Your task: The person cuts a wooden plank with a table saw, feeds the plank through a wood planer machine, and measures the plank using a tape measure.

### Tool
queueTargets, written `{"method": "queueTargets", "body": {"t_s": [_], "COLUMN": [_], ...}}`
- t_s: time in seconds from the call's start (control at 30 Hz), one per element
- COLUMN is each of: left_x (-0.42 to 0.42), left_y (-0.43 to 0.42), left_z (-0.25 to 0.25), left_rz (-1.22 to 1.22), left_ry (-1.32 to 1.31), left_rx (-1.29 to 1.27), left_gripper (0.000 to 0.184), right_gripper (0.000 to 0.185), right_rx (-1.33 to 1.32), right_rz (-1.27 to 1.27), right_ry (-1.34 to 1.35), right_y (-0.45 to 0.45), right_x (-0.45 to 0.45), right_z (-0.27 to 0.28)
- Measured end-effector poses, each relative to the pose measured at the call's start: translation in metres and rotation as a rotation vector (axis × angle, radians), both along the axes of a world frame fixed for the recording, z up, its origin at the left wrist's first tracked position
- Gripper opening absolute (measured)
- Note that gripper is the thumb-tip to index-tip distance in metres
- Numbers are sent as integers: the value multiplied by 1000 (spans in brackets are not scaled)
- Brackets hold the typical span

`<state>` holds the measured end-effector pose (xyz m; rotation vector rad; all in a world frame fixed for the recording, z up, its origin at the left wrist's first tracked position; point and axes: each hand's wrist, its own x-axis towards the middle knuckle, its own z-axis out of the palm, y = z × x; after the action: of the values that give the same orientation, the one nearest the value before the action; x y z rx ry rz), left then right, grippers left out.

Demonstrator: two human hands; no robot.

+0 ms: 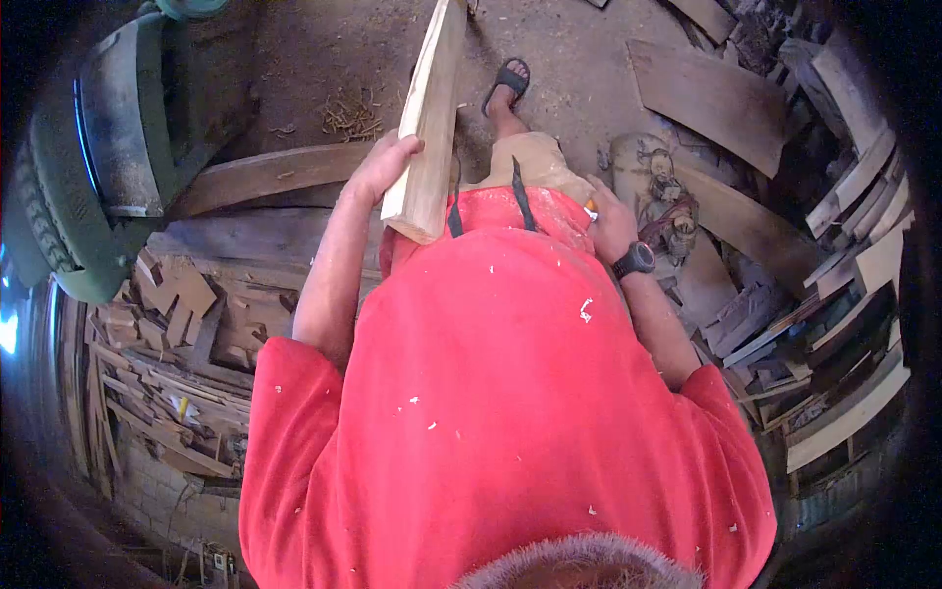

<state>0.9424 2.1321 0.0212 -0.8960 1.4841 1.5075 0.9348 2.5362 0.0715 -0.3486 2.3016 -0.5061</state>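
My left hand [385, 169] grips a long, thick wooden piece [428, 157] from its outer side. The near end of the wood rests close against my red shirt, and its far end runs up past the top edge of the view. One long edge looks pale and rough. Down at my right hip, my right hand [613, 228] is partly closed beside the shirt hem, a dark watch [636, 259] on its wrist. A small orange and white object [591, 208] shows at its fingers, too little visible to name. Wood shavings dot the shirt.
A green machine [93, 167] stands at the left. A curved board [275, 177] lies beyond my left arm. Wood shavings [353, 114] heap on the floor. A wide board [711, 98], a carved figure [667, 196] and stacked offcuts [844, 363] lie to the right.
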Motion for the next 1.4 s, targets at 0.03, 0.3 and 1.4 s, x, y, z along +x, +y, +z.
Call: {"method": "queueTargets", "body": {"t_s": [0.03,0.3,1.4], "left_x": [-2,2,55], "left_y": [0,-8,-32], "left_z": [-1,-6,-28], "left_rz": [-4,-98,741], "left_ry": [1,-12,-420], "left_rx": [4,-57,414], "left_gripper": [60,58,52], "right_gripper": [36,37,53], "right_rx": [4,-99,-608], "right_rz": [-4,-16,-895], "right_ry": [1,-89,-961], "right_y": [3,21,60], "right_x": [0,-13,-51], "right_z": [1,16,9]}}
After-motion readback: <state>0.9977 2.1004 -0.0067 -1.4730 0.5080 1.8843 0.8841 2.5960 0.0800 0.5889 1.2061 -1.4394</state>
